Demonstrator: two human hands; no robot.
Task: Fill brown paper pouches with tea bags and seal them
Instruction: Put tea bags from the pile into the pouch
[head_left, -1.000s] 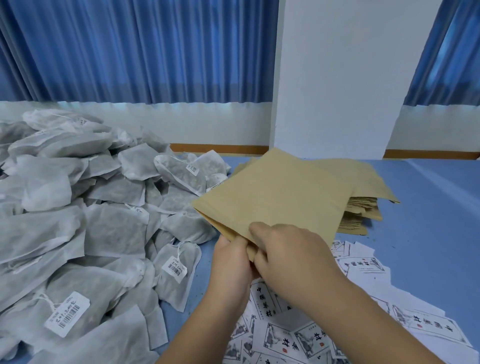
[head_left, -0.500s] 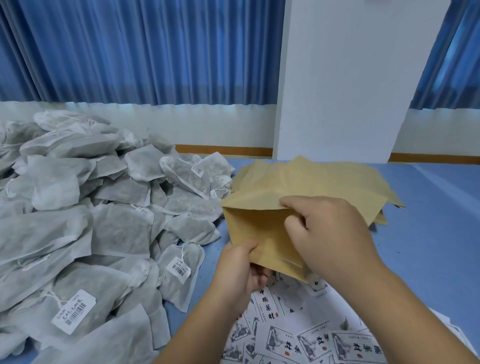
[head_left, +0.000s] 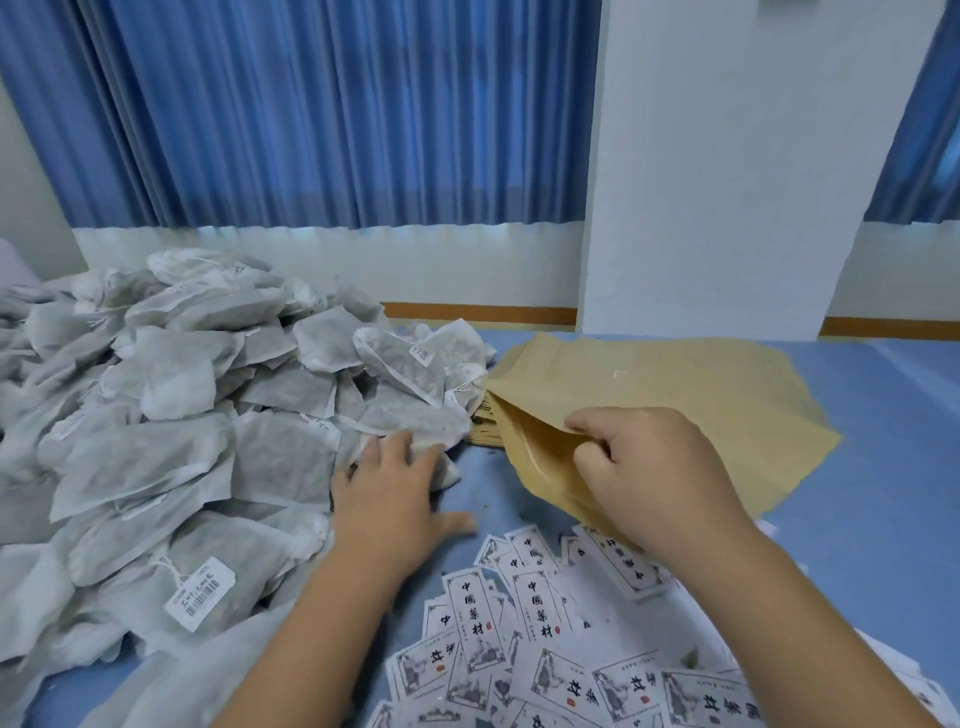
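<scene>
Heap of tea bags (head_left: 171, 431): covers the left half of the surface (head_left: 883, 467), from the near-left corner back to the far edge. Stack of pouches (head_left: 675, 374): far middle, just right of the heap, before the pillar (head_left: 727, 182). Labels (head_left: 540, 613): scattered along the near edge, from the middle towards the near-right corner. My left grip (head_left: 387, 493) lies flat on a tea bag (head_left: 415, 426) at the heap's right border. My right grip (head_left: 660, 478), to its right, pinches the open pouch (head_left: 535, 457), before the stack and behind the labels, mouth turned left towards the heap.
</scene>
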